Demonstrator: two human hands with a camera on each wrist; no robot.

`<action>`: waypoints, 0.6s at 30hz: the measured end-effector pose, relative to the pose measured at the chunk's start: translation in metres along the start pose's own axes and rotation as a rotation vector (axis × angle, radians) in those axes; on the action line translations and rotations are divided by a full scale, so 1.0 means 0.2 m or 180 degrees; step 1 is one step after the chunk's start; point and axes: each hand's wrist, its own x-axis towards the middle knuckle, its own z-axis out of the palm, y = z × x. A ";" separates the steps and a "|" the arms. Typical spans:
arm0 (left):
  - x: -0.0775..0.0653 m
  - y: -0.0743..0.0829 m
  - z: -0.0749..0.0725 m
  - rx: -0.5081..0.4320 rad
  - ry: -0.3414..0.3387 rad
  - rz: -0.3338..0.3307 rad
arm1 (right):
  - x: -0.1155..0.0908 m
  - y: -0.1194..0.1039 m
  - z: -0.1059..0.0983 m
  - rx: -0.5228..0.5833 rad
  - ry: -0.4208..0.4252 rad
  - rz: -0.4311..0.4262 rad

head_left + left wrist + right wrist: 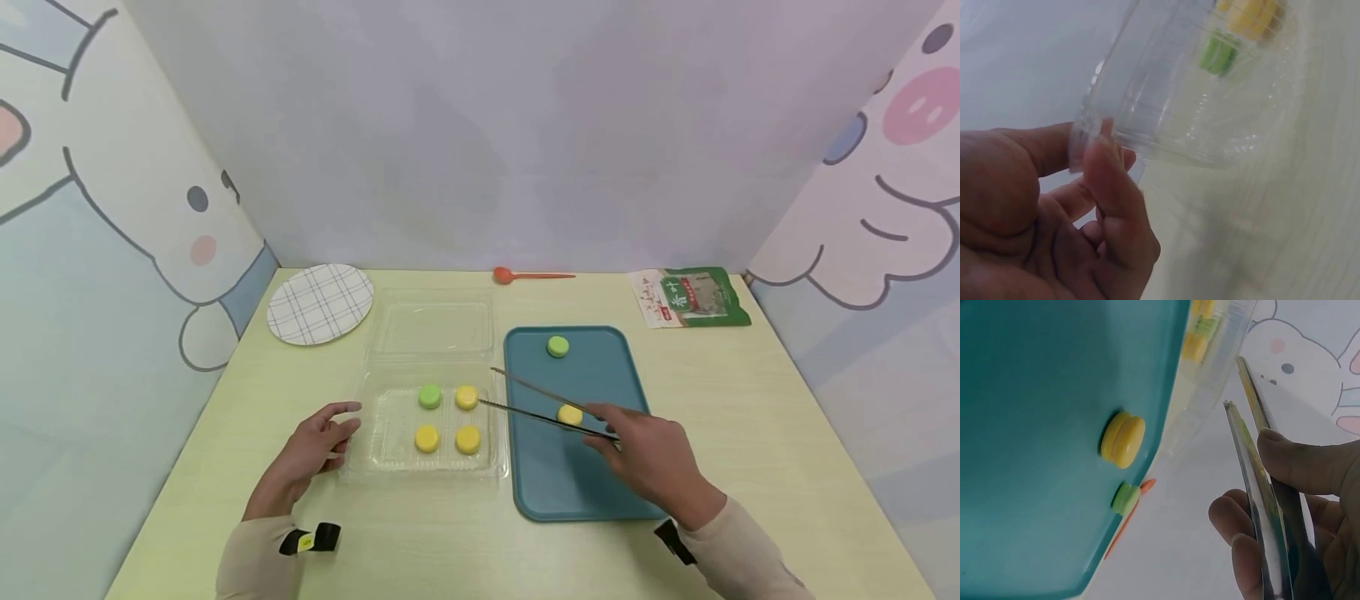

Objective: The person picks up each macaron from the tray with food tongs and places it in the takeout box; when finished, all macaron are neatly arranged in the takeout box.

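R hand (648, 450) fingers hold slim metal tongs (1267, 531); L hand (315, 446) pinches clear plastic box (386, 432) at left. Round yellow macaron (1123, 440), blue rect. tray (555, 483): prob. light, fragile; grip sides gently.

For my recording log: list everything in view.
table: 1, pale yellow, underneath
tray: 1, blue, right-centre
container: 1, clear, left of tray
macarons: 6, yellow and green, four in container, two on tray
spoon: 1, orange, back
plate: 1, white checked, back left
packet: 1, green-white, back right
walls: 3, pale, around table
tongs: 1, metallic, over tray
straps: 2, black, wrists
sleeves: 2, beige, forearms
left fingers: bare, pinching container
right fingers: bare, gripping tongs
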 end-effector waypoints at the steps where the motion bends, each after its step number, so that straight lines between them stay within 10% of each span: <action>1: 0.00 0.00 0.00 0.0002 -0.0007 0.0005 | -0.01 0.01 -0.01 0.0000 -0.0004 0.0024; 18: 0.00 -0.01 0.00 -0.0010 -0.0006 0.0003 | -0.17 0.07 -0.06 -0.0052 0.0040 0.0338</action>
